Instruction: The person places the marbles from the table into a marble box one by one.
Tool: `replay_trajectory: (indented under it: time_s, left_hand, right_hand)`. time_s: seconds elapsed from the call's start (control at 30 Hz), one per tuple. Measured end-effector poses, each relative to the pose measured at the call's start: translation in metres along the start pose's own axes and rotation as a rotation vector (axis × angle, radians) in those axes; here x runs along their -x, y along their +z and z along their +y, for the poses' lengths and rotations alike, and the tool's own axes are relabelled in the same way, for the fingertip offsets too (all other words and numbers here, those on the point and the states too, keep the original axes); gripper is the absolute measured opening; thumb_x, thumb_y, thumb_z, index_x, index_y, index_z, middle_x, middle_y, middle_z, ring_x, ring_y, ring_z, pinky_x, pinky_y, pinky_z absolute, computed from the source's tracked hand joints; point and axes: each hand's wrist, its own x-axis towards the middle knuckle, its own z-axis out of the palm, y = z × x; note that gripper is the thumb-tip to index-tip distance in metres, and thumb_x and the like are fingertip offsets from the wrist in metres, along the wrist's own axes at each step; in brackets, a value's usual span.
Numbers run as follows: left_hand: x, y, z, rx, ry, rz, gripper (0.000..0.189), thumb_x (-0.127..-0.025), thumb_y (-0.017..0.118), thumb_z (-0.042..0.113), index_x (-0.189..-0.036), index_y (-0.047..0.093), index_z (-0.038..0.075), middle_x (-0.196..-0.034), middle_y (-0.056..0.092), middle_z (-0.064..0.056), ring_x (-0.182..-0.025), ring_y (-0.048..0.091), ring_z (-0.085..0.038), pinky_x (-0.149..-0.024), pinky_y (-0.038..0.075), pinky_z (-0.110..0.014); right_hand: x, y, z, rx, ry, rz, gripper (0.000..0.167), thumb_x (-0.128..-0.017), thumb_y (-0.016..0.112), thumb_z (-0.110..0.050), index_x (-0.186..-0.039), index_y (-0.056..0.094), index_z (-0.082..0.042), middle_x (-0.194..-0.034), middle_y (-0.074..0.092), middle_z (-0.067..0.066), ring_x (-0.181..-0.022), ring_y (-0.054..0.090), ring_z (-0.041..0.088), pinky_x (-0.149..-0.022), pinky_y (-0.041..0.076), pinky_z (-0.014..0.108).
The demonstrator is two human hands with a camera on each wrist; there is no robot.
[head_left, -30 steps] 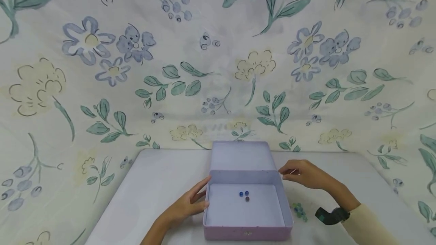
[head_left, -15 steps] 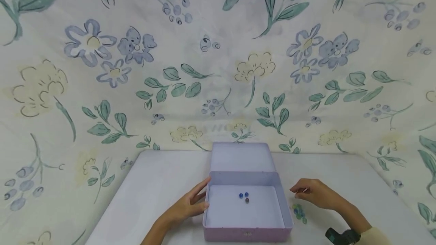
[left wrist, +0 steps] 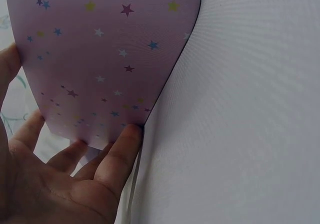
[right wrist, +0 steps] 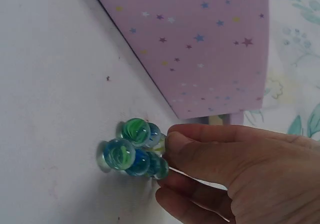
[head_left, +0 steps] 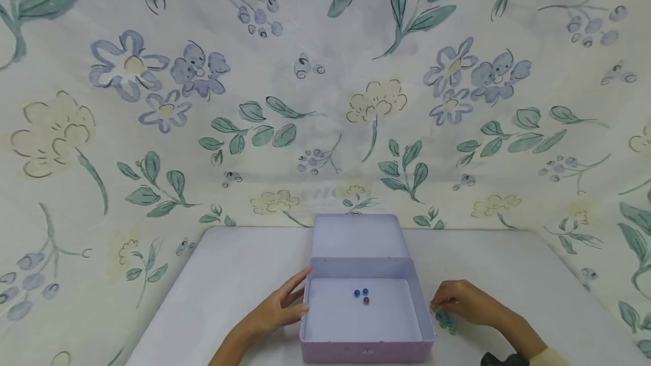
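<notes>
A lidded lilac box (head_left: 367, 352) stands with its lid (head_left: 360, 236) raised at the back; star prints cover its outer side (left wrist: 120, 48). Inside lie two blue marbles (head_left: 357, 293) and one dark brownish marble (head_left: 366, 301). My left hand (head_left: 277, 310) rests on the box's left side, fingers spread and fingertips touching the wall. To the right of the box, my right hand (head_left: 465, 301) is at a small cluster of green and blue glass marbles (right wrist: 120, 154). Its thumb and forefinger pinch a yellowish marble (right wrist: 160, 145), partly hidden by the fingertips.
The box stands on a white table (head_left: 244, 264), its raised lid near the table's back edge. Behind hangs a flower-printed cloth (head_left: 325, 129). A black band (head_left: 503, 359) is on the right wrist, by a pale sleeve (head_left: 549, 357).
My right hand has come down from beside the box's back right corner to the marble cluster, its fingertips now among the marbles. The left hand stays on the box.
</notes>
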Motion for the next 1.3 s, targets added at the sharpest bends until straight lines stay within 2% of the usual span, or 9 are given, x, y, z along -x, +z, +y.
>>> replay_trajectory:
  time_s: [0.23, 0.43, 0.67, 0.77, 1.07, 1.3]
  left_hand:
    - [0.006, -0.004, 0.000, -0.011, -0.002, 0.014, 0.077, -0.099, 0.061, 0.017, -0.161, 0.017, 0.031, -0.169, -0.001, -0.011, -0.149, 0.012, -0.055, -0.111, 0.042, -0.057]
    - [0.006, -0.003, 0.000, -0.006, -0.007, 0.003, 0.077, -0.100, 0.060, 0.019, -0.161, 0.015, 0.029, -0.169, -0.002, -0.013, -0.149, 0.011, -0.056, -0.111, 0.042, -0.057]
    - [0.004, 0.000, -0.001, 0.007, -0.005, -0.001, 0.076, -0.100, 0.060, 0.019, -0.160, 0.017, 0.033, -0.169, -0.003, -0.013, -0.149, 0.011, -0.056, -0.111, 0.042, -0.058]
    - [0.004, 0.000, -0.001, 0.001, -0.010, 0.000, 0.076, -0.100, 0.060, 0.019, -0.161, 0.016, 0.032, -0.169, -0.003, -0.013, -0.149, 0.010, -0.057, -0.110, 0.042, -0.058]
    - [-0.001, -0.003, 0.005, -0.055, 0.014, 0.014, 0.074, -0.100, 0.059, 0.020, -0.160, 0.018, 0.033, -0.169, 0.000, -0.012, -0.149, 0.015, -0.054, -0.111, 0.043, -0.056]
    - [-0.001, -0.001, 0.003, -0.029, 0.007, -0.006, 0.078, -0.099, 0.061, 0.022, -0.161, 0.015, 0.028, -0.169, -0.003, -0.015, -0.149, 0.012, -0.056, -0.108, 0.046, -0.056]
  right_hand:
    - [-0.009, 0.008, -0.005, 0.040, 0.005, -0.018, 0.015, -0.086, 0.072, -0.001, -0.096, 0.079, -0.011, -0.093, 0.074, -0.003, -0.085, 0.068, 0.007, -0.074, 0.058, 0.020]
    - [-0.008, 0.010, -0.006, 0.046, 0.013, -0.015, 0.015, -0.085, 0.072, 0.000, -0.095, 0.079, -0.010, -0.092, 0.074, -0.001, -0.083, 0.069, 0.008, -0.072, 0.058, 0.019]
    - [-0.005, 0.009, -0.008, 0.079, 0.048, 0.000, 0.014, -0.086, 0.072, -0.001, -0.093, 0.078, -0.011, -0.090, 0.071, -0.008, -0.083, 0.063, -0.003, -0.071, 0.057, 0.018]
    - [-0.006, 0.006, -0.008, 0.099, 0.049, 0.032, 0.013, -0.086, 0.073, 0.000, -0.093, 0.078, -0.010, -0.089, 0.070, -0.007, -0.082, 0.062, -0.002, -0.069, 0.057, 0.018]
    - [-0.005, -0.008, -0.007, 0.174, -0.106, 0.240, 0.017, -0.078, 0.076, 0.009, -0.089, 0.078, -0.005, -0.084, 0.068, -0.001, -0.076, 0.064, 0.004, -0.061, 0.054, 0.018]
    - [-0.002, -0.017, -0.010, 0.136, -0.087, 0.281, 0.020, -0.080, 0.074, 0.010, -0.093, 0.076, -0.005, -0.089, 0.070, 0.000, -0.081, 0.066, 0.003, -0.064, 0.058, 0.019]
